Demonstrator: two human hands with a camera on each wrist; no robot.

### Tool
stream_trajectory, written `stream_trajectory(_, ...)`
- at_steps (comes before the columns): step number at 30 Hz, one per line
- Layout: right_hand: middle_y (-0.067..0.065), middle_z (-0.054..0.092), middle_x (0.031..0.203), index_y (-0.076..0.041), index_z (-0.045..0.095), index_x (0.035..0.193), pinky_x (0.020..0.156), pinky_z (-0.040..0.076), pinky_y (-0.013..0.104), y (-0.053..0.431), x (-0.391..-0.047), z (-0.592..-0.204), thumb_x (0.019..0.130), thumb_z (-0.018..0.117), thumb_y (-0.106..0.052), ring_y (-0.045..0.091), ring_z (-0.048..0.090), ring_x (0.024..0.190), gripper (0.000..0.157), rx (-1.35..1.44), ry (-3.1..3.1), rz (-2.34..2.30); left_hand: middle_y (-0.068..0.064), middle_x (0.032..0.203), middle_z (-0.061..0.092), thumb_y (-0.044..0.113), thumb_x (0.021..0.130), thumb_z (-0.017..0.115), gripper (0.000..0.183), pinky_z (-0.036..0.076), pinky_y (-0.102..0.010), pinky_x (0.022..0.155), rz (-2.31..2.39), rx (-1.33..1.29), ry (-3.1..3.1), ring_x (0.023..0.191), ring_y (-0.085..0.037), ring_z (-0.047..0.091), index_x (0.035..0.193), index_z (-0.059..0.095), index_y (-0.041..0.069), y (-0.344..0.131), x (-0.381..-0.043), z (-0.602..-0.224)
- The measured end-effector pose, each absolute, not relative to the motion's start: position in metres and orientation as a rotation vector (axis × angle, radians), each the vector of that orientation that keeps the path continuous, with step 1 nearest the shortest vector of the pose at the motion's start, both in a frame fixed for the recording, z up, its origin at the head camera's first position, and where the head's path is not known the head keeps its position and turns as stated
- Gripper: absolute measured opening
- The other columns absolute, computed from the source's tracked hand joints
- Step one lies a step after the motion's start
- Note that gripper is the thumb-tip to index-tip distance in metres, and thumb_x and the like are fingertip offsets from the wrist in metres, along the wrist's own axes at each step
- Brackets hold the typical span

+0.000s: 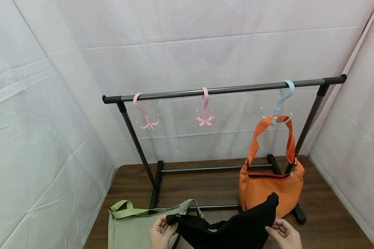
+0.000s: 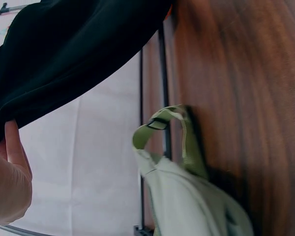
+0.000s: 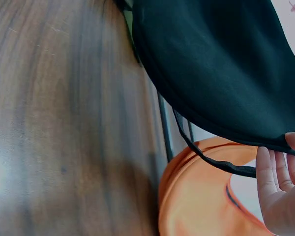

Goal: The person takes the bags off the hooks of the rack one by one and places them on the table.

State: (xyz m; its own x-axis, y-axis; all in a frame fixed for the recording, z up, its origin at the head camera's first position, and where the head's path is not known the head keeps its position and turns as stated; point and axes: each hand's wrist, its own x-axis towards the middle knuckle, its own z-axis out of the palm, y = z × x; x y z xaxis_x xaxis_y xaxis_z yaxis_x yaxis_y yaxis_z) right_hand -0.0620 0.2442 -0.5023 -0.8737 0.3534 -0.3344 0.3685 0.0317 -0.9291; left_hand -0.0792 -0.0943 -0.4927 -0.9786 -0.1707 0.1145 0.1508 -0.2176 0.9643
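A black bag (image 1: 233, 228) is stretched between my two hands at the front of the table. My left hand (image 1: 162, 231) pinches its left top corner. The right hand (image 1: 284, 233) pinches its right edge; in the right wrist view the thumb lies over the bag's edge, and a thin black strap (image 3: 219, 162) runs to the fingers. Beside my left hand lies a light green bag (image 1: 134, 230) with a green strap, partly behind the black bag. Just past the black bag an orange bag (image 1: 269, 190) hangs by its strap from a light blue hook (image 1: 283, 98).
A dark metal rack (image 1: 174, 94) stands on the brown wooden table (image 1: 327, 207). Two pink hooks, one left (image 1: 147, 119) and one central (image 1: 205, 107), hang from its bar with nothing on them. White cloth walls (image 1: 190, 62) enclose the back and sides.
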Motion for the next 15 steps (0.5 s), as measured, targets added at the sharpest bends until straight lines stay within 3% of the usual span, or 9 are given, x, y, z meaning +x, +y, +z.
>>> stream_trajectory(8, 0.0, 0.06, 0.069, 0.002, 0.058, 0.095, 0.058, 0.052, 0.03, 0.245, -0.058, -0.522, 0.068, 0.076, -0.019, 0.013, 0.06, 0.06, 0.039, 0.866, 2.258, -1.998, 0.002, 0.081, 0.063, -0.009, 0.075, 0.062, 0.02, 0.051, -0.022, 0.061, -2.319, 0.325, -1.955, 0.074, -0.005, 0.061, 0.093, 0.055, -0.004, -0.089, -0.083, -0.505)
stream_trajectory(15, -0.001, 0.061, 0.065, 0.004, 0.059, 0.09, 0.053, 0.05, 0.029, 0.244, -0.06, -0.542, 0.069, 0.073, -0.013, 0.015, 0.058, 0.058, 0.031, 0.901, 2.248, -1.982, -0.001, 0.082, 0.063, 0.0, 0.077, 0.066, 0.025, 0.05, -0.027, 0.057, -2.262, 0.495, -2.142, 0.07, -0.008, 0.059, 0.099, 0.056, -0.007, -0.086, -0.094, -0.526)
